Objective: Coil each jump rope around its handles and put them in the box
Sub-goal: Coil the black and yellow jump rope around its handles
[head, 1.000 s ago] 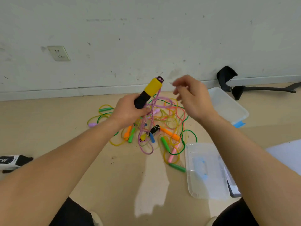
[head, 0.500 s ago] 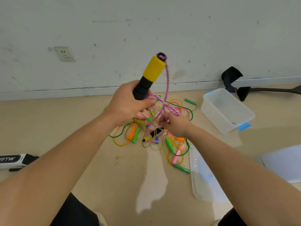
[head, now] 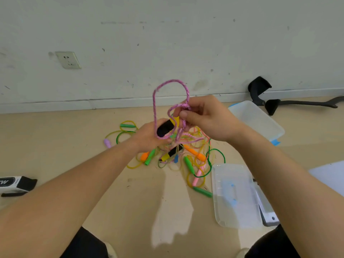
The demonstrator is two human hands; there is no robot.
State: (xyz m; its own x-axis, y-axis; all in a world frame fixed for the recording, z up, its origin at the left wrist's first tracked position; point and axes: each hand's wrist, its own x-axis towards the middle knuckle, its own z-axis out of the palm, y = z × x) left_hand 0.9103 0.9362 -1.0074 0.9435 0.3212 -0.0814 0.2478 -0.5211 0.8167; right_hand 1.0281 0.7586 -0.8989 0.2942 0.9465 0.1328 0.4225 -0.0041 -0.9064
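Note:
My left hand [head: 149, 136] grips a black and yellow handle [head: 165, 127] of a jump rope above the floor. Its pink braided rope [head: 155, 107] rises in a tall loop in front of the wall and comes down to my right hand [head: 202, 118], which pinches it beside the handle's yellow end. More pink rope hangs below both hands into a tangled pile of jump ropes [head: 188, 159] with green, orange, pink, blue and yellow handles. The second black and yellow handle [head: 170, 154] lies in that pile. A clear plastic box [head: 260, 121] stands open on the floor to the right.
The box's clear lid [head: 234, 194] lies on the floor at lower right, over a grey flat thing. A black and white object [head: 14, 184] lies at the left edge. Black chair parts [head: 268, 95] lie along the wall at the right. A wall socket [head: 68, 60] sits at upper left.
My left hand lowered and tipped the handle, its yellow end turned toward my right hand. My right hand rose from the pile with the pink rope, lifting a tall loop over the handle.

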